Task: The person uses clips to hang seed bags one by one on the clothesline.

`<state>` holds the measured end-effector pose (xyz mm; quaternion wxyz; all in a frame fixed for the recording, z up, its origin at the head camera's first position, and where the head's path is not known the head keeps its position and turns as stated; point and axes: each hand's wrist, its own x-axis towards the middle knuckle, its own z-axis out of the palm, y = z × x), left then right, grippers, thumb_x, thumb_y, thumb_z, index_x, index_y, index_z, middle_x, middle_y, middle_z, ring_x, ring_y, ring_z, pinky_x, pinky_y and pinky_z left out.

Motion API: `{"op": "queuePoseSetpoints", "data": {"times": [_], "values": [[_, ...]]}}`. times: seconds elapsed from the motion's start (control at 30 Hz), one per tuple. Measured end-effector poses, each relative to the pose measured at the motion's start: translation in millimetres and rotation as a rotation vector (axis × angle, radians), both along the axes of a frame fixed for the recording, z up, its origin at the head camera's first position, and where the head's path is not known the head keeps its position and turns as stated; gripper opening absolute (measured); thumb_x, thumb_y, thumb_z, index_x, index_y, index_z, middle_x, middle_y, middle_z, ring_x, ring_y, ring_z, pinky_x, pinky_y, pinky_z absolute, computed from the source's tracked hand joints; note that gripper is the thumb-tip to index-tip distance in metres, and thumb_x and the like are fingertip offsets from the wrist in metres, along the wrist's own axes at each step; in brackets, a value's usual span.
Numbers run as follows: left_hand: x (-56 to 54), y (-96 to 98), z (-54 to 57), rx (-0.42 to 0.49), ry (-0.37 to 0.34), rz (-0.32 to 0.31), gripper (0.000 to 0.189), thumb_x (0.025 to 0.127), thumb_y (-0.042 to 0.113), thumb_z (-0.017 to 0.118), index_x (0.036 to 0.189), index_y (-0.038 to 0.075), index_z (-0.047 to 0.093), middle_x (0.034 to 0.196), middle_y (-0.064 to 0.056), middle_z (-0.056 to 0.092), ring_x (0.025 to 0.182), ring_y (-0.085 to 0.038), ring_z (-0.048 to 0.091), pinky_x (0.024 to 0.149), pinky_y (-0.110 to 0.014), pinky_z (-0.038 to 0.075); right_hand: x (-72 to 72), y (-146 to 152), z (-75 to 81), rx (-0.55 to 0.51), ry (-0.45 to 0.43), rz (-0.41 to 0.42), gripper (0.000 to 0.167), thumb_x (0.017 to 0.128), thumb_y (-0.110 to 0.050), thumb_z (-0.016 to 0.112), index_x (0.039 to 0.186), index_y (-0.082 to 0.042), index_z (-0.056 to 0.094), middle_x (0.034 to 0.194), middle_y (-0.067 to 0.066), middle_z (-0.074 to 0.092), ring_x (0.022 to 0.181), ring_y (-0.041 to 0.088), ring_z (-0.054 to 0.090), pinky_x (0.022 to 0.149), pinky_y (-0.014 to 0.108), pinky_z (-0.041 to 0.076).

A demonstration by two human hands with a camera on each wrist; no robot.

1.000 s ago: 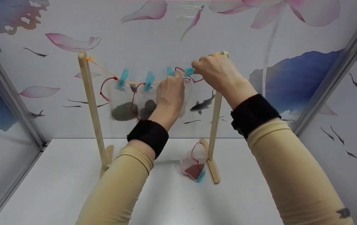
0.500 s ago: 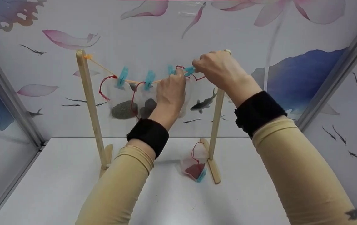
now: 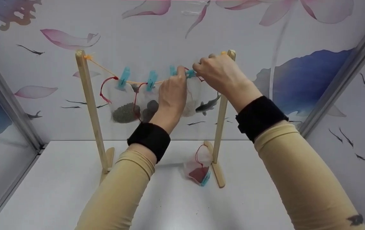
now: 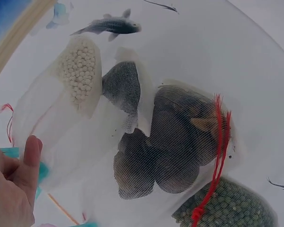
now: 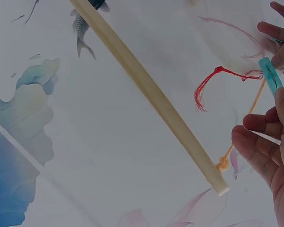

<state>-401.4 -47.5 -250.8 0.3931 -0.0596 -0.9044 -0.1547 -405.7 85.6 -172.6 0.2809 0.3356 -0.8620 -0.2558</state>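
An orange cord (image 3: 102, 67) runs between two wooden posts, with several mesh drawstring bags clipped along it. My right hand (image 3: 219, 75) pinches a blue clothespin (image 5: 271, 75) between thumb and fingers at the cord, near the right post. Just left of it, my left hand (image 3: 173, 95) pinches the top of the mesh bag of white pellets (image 4: 80, 71), its thumb upright against the mesh in the left wrist view. A red drawstring (image 5: 218, 71) trails from beside that clothespin. In the head view the left hand hides much of this bag.
Left along the cord hang a bag of dark flat pieces (image 4: 175, 137) and a bag of green pellets (image 4: 227, 205), held by blue clothespins (image 3: 124, 78). A bag with reddish contents (image 3: 199, 174) and a clothespin lies on the white table (image 3: 176, 198) beside the right post (image 3: 220, 127).
My right hand has shifted slightly left, closer to the left hand, and less of its clothespin shows. More of the white-pellet bag is visible beside the left hand. The view has drifted a little.
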Motion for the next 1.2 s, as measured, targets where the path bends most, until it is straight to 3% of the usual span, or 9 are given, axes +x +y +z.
{"op": "queuePoseSetpoints", "data": {"times": [0.13, 0.33, 0.47, 0.6, 0.7, 0.8, 0.97, 1.1, 1.2], "values": [[2.6, -4.5, -4.4, -0.066, 0.037, 0.002, 0.012, 0.101, 0.005, 0.052, 0.109, -0.001, 0.058, 0.065, -0.014, 0.068, 0.052, -0.021, 0.065, 0.045, -0.027, 0.039, -1.7, 2, -8.3, -0.033, 0.03, -0.021, 0.029, 0.101, -0.032, 0.056, 0.107, -0.003, 0.059, 0.087, 0.013, 0.065, 0.077, 0.031, 0.064, 0.065, 0.039, 0.059], [15.7, -12.9, -18.0, -0.226, 0.102, -0.009, 0.028, 0.1, 0.027, 0.061, 0.11, 0.001, 0.059, 0.067, -0.01, 0.067, 0.053, -0.019, 0.063, 0.049, -0.031, 0.052, -3.2, 11, -25.2, -0.225, 0.076, 0.043, 0.035, 0.099, -0.035, 0.061, 0.12, -0.006, 0.057, 0.091, 0.015, 0.064, 0.081, 0.033, 0.064, 0.066, 0.043, 0.059], [26.0, -16.3, -36.0, -0.275, 0.103, -0.097, 0.033, 0.1, 0.027, 0.06, 0.118, -0.001, 0.06, 0.067, -0.009, 0.066, 0.052, -0.019, 0.061, 0.047, -0.032, 0.05, -2.9, 19, -39.8, -0.349, 0.108, 0.11, 0.041, 0.098, -0.03, 0.064, 0.13, -0.006, 0.052, 0.105, 0.017, 0.065, 0.093, 0.035, 0.065, 0.068, 0.045, 0.06], [35.0, -18.2, -54.6, -0.257, 0.102, -0.159, 0.027, 0.099, 0.024, 0.061, 0.108, -0.001, 0.062, 0.066, -0.009, 0.065, 0.049, -0.019, 0.06, 0.045, -0.034, 0.05, 0.3, 30, -58.2, -0.459, 0.117, 0.13, 0.039, 0.098, -0.022, 0.065, 0.13, -0.004, 0.051, 0.108, 0.018, 0.062, 0.091, 0.034, 0.064, 0.064, 0.045, 0.06], [41.8, -19.1, -69.5, -0.231, 0.095, -0.186, 0.021, 0.097, 0.022, 0.063, 0.091, 0.003, 0.058, 0.062, -0.009, 0.062, 0.047, -0.017, 0.057, 0.043, -0.033, 0.048, 5.9, 41, -78.8, -0.54, 0.036, 0.085, 0.034, 0.098, -0.019, 0.062, 0.127, -0.003, 0.052, 0.104, 0.017, 0.062, 0.083, 0.035, 0.063, 0.061, 0.046, 0.058], [50.8, -19.1, -87.3, -0.216, 0.061, -0.203, 0.02, 0.095, 0.021, 0.066, 0.089, 0.005, 0.058, 0.063, -0.008, 0.062, 0.048, -0.016, 0.054, 0.043, -0.033, 0.047, 13.3, 51, -111.2, -0.61, -0.147, 0.007, 0.03, 0.099, -0.018, 0.06, 0.124, -0.003, 0.054, 0.1, 0.018, 0.065, 0.081, 0.036, 0.065, 0.062, 0.046, 0.057], [71.6, -17.1, -125.0, -0.197, -0.142, -0.248, 0.018, 0.092, 0.023, 0.07, 0.091, 0.007, 0.061, 0.073, -0.008, 0.068, 0.058, -0.02, 0.063, 0.053, -0.036, 0.053, 30.2, 64, -197.0, -0.647, -0.534, -0.091, 0.023, 0.095, -0.013, 0.065, 0.116, -0.003, 0.061, 0.1, 0.018, 0.07, 0.086, 0.034, 0.069, 0.073, 0.045, 0.058], [91.0, -15.4, -163.4, -0.111, -0.465, -0.379, 0.014, 0.093, 0.02, 0.069, 0.096, 0.007, 0.064, 0.083, -0.007, 0.071, 0.072, -0.02, 0.066, 0.063, -0.033, 0.054, 49.5, 72, -275.7, -0.634, -0.765, -0.128, 0.031, 0.09, -0.004, 0.07, 0.121, -0.002, 0.063, 0.116, 0.022, 0.066, 0.103, 0.04, 0.066, 0.086, 0.051, 0.057], [105.6, -14.4, -193.5, -0.003, -0.734, -0.526, 0.017, 0.094, 0.019, 0.068, 0.104, 0.006, 0.066, 0.094, -0.008, 0.072, 0.085, -0.019, 0.068, 0.073, -0.031, 0.054, 67.8, 76, -322.2, -0.643, -0.839, -0.137, 0.047, 0.089, 0.003, 0.068, 0.135, -0.004, 0.058, 0.14, 0.025, 0.053, 0.119, 0.051, 0.056, 0.092, 0.058, 0.054]]}}
